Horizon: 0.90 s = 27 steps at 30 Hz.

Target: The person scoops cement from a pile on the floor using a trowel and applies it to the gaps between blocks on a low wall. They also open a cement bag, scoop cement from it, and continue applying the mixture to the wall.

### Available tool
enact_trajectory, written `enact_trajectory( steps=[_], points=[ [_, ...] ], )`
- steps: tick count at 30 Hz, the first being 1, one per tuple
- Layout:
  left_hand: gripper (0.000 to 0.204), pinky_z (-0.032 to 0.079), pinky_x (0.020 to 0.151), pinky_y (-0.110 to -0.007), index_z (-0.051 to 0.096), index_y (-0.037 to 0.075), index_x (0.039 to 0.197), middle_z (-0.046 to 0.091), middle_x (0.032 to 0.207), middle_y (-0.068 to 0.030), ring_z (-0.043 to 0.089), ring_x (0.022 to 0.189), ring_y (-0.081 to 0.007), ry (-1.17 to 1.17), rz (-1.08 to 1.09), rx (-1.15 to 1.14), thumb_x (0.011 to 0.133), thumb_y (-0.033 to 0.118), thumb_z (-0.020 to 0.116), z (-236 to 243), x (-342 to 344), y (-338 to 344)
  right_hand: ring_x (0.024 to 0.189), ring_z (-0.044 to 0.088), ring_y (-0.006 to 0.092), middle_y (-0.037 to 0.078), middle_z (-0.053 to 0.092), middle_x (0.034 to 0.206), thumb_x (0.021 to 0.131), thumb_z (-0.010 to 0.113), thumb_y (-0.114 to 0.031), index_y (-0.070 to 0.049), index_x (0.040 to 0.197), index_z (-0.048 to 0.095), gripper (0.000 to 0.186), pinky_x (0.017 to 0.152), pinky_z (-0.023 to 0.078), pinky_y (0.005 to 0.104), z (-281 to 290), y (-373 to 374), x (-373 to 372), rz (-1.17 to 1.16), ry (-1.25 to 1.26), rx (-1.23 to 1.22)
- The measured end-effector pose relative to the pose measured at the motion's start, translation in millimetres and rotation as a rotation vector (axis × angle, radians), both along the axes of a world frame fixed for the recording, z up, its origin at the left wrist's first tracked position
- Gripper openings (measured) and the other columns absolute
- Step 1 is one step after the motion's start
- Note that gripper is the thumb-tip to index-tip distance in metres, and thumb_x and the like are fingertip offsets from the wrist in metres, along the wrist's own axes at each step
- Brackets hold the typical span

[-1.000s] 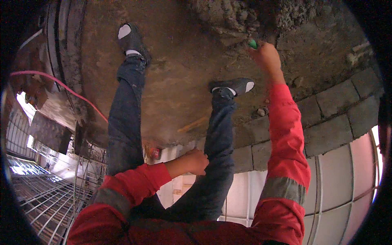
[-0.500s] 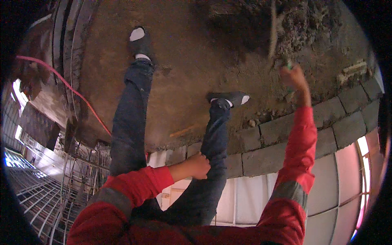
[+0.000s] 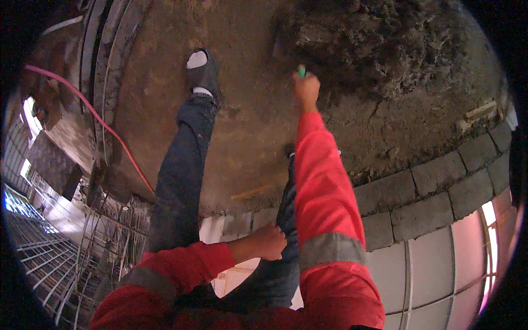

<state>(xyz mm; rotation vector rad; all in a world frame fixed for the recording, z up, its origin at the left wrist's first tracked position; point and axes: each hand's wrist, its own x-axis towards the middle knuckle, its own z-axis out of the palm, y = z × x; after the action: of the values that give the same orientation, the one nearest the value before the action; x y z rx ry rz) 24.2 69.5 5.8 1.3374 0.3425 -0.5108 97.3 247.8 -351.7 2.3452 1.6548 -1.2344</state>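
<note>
In my right hand (image 3: 306, 91), closed and stretched forward, is a tool with a green handle (image 3: 301, 71); its working end is too dark to make out. The hand is at the left edge of a dark heap of wet, lumpy mortar (image 3: 385, 49). My left hand (image 3: 268, 242) is curled into a fist by my right thigh, and nothing shows in it. Both sleeves are red with a grey band. My left foot (image 3: 203, 71), in a dark slipper, is on the brown floor (image 3: 247, 115). My right foot is mostly hidden behind my right forearm.
Grey blocks (image 3: 429, 212) form a curved edge at the right. A short wood piece (image 3: 480, 111) lies near them, and a thin strip (image 3: 253, 191) is on the floor. A pink hose (image 3: 110, 129) runs along the left, above wire mesh (image 3: 60, 258).
My right hand has swept left with the green-handled tool, from the heap's near right side to its left edge. The view has shifted slightly. My left hand stays by my thigh.
</note>
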Motion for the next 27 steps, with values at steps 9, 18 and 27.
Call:
enact_trajectory(
  steps=[9, 18, 27],
  points=[
    [0.047, 0.039, 0.094, -0.052, 0.068, 0.002, 0.096, 0.064, 0.104, -0.0146, 0.056, 0.105, -0.0327, -0.051, -0.026, 0.002, 0.076, 0.044, 0.064, 15, 1, 24, 0.047, 0.046, 0.0138, 0.004, 0.053, 0.063, 0.088, 0.056, -0.033, -0.005, 0.087, 0.060, 0.028, 0.045, 0.036, 0.0277, 132, 109, 58, -0.719, 0.613, -0.157],
    [0.048, 0.037, 0.096, -0.049, 0.066, 0.004, 0.102, 0.062, 0.109, -0.0140, 0.055, 0.106, -0.0328, -0.127, -0.062, 0.097, 0.079, 0.047, 0.060, 32, -9, 70, 0.044, 0.034, 0.0076, 0.000, 0.044, 0.066, 0.095, 0.046, -0.045, -0.008, 0.107, 0.053, 0.040, 0.042, 0.032, 0.0245, 269, 103, 211, -1.098, 0.983, -0.342],
    [0.047, 0.042, 0.088, -0.051, 0.066, 0.004, 0.098, 0.063, 0.102, -0.0147, 0.057, 0.100, -0.0333, -0.185, 0.019, 0.132, 0.078, 0.047, 0.061, 28, -22, 44, 0.092, 0.060, 0.0435, 0.027, 0.063, 0.092, 0.095, 0.032, -0.047, 0.005, 0.094, 0.062, 0.060, 0.076, 0.046, 0.0473, 111, 62, 82, -0.144, -0.108, -0.482]
  ],
)
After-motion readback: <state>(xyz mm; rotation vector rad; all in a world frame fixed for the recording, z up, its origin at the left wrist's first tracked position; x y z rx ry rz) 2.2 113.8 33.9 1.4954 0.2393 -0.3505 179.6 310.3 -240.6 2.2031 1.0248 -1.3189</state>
